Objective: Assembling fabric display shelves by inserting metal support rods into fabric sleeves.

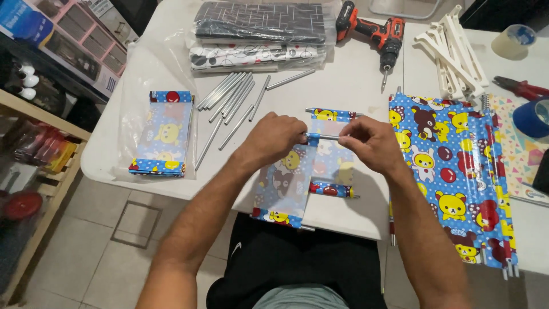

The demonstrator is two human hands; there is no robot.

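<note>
My left hand (273, 137) and my right hand (369, 142) meet over the middle of the white table (354, 86). Both pinch a thin grey metal rod (323, 137) that runs through the blue hem of a cartoon-bear fabric panel (284, 183). This panel hangs toward me over the table's near edge. A second like panel (331, 166) with rods through both hems lies flat under my hands.
Several loose metal rods (234, 100) lie at centre left, next to a folded stack of bear panels (166, 134) on a plastic bag. A large bear sheet (452, 171) lies right. Behind are patterned fabric packs (260, 34), an orange drill (380, 34), white plastic brackets (452, 54), tape rolls and pliers.
</note>
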